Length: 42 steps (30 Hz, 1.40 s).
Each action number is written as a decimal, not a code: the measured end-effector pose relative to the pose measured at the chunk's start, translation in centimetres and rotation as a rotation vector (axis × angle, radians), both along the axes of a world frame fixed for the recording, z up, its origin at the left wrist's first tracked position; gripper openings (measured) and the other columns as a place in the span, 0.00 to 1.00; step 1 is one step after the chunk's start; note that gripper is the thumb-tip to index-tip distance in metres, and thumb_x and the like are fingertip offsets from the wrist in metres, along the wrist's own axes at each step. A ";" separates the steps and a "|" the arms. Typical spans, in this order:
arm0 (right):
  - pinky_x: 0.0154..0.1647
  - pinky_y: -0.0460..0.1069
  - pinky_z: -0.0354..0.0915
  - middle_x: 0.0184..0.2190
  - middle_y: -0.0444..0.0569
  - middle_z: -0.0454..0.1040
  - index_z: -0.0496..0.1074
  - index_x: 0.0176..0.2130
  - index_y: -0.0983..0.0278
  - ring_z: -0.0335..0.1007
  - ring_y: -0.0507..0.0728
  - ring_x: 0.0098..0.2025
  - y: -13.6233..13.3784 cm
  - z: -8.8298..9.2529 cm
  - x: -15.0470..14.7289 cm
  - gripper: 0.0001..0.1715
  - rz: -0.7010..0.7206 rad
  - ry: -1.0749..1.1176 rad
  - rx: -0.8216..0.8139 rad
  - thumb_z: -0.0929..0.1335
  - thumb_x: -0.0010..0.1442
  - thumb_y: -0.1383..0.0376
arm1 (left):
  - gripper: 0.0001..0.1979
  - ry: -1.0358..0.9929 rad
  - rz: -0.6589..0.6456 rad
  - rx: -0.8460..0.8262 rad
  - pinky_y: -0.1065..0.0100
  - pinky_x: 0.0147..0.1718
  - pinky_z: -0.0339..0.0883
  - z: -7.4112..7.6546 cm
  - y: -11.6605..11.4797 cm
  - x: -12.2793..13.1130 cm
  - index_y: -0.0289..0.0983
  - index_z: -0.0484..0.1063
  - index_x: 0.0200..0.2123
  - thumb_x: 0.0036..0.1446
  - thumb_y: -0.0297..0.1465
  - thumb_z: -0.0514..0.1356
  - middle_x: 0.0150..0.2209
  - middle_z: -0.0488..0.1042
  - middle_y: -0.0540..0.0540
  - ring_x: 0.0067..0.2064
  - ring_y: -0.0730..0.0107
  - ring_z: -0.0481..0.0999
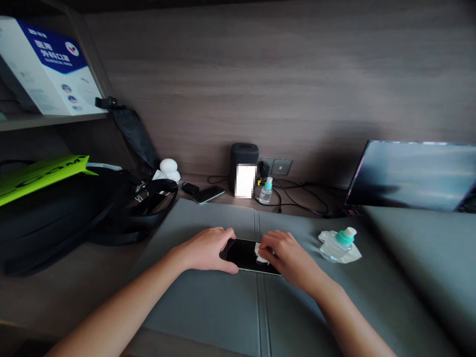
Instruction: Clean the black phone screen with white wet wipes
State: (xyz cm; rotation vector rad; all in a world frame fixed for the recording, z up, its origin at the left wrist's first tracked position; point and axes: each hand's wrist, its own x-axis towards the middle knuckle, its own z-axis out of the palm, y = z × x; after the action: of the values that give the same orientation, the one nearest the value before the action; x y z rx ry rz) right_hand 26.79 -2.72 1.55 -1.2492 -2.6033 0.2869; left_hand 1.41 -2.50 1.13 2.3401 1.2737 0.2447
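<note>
A black phone [243, 254] lies flat on the grey desk mat [208, 307] in front of me. My left hand [208, 249] grips its left end, thumb along the near edge and fingers over the far edge. My right hand [284, 255] rests over the phone's right end, fingers pinched on a small white wipe [259, 253] pressed against the dark screen. A small clear bottle with a teal cap [337, 244] lies on its side on a white tissue [355, 255], just right of my right hand.
A black backpack [74, 213] and a yellow-green bag [37, 176] fill the left. Along the wall stand a dark speaker [243, 158], a second phone [207, 194], another small bottle [266, 191] and cables [301, 201]. A laptop screen [412, 176] is at right.
</note>
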 end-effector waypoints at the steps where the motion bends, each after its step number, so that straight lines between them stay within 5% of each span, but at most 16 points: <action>1: 0.39 0.51 0.54 0.32 0.47 0.74 0.70 0.33 0.62 0.68 0.57 0.37 0.1 0.0 0.1 0.10 -0.033 -0.006 -0.006 0.64 0.67 0.66 | 0.30 0.000 -0.002 -0.002 0.66 0.32 0.59 0.0 0.0 0.0 0.42 0.66 0.47 0.44 0.50 0.66 0.35 0.70 0.50 0.36 0.63 0.71; 15: 0.41 0.52 0.57 0.31 0.47 0.75 0.70 0.32 0.62 0.70 0.57 0.36 0.5 0.3 1.4 0.08 -0.105 -0.033 -0.085 0.65 0.64 0.66 | 0.32 -0.006 0.000 -0.029 0.66 0.32 0.59 0.3 0.0 0.0 0.41 0.66 0.49 0.45 0.51 0.66 0.36 0.70 0.48 0.37 0.62 0.71; 20: 0.42 0.50 0.57 0.31 0.45 0.74 0.70 0.31 0.61 0.70 0.56 0.38 0.2 0.7 1.5 0.10 0.022 0.011 -0.184 0.65 0.65 0.66 | 0.31 -0.013 -0.011 -0.020 0.67 0.32 0.59 0.2 0.0 0.0 0.42 0.66 0.48 0.45 0.51 0.66 0.36 0.71 0.48 0.36 0.62 0.71; 26: 0.41 0.51 0.59 0.32 0.48 0.75 0.71 0.31 0.62 0.70 0.58 0.37 0.5 0.8 2.0 0.09 -0.104 -0.027 -0.160 0.64 0.63 0.66 | 0.30 -0.009 -0.006 -0.034 0.67 0.33 0.59 0.4 -0.1 0.0 0.41 0.66 0.48 0.46 0.50 0.66 0.36 0.71 0.48 0.37 0.62 0.71; 32: 0.40 0.50 0.60 0.31 0.47 0.74 0.71 0.31 0.61 0.70 0.57 0.37 0.2 1.2 1.9 0.08 -0.005 0.049 -0.240 0.65 0.62 0.66 | 0.31 -0.022 -0.022 -0.029 0.67 0.33 0.59 0.3 0.0 -0.1 0.41 0.65 0.48 0.46 0.50 0.66 0.36 0.70 0.49 0.37 0.63 0.71; 42: 0.37 0.48 0.60 0.30 0.46 0.74 0.70 0.30 0.61 0.70 0.56 0.34 0.3 1.2 2.2 0.09 -0.033 0.033 -0.266 0.65 0.63 0.65 | 0.31 -0.017 -0.023 -0.038 0.67 0.33 0.59 0.3 0.1 -0.2 0.41 0.65 0.48 0.45 0.51 0.66 0.36 0.70 0.49 0.36 0.63 0.71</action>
State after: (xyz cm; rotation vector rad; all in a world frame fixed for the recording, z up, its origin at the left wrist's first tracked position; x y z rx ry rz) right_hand 29.00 -2.37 2.72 -1.3545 -2.5774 0.6601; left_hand 1.24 -2.41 1.39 2.3147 1.2319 0.2305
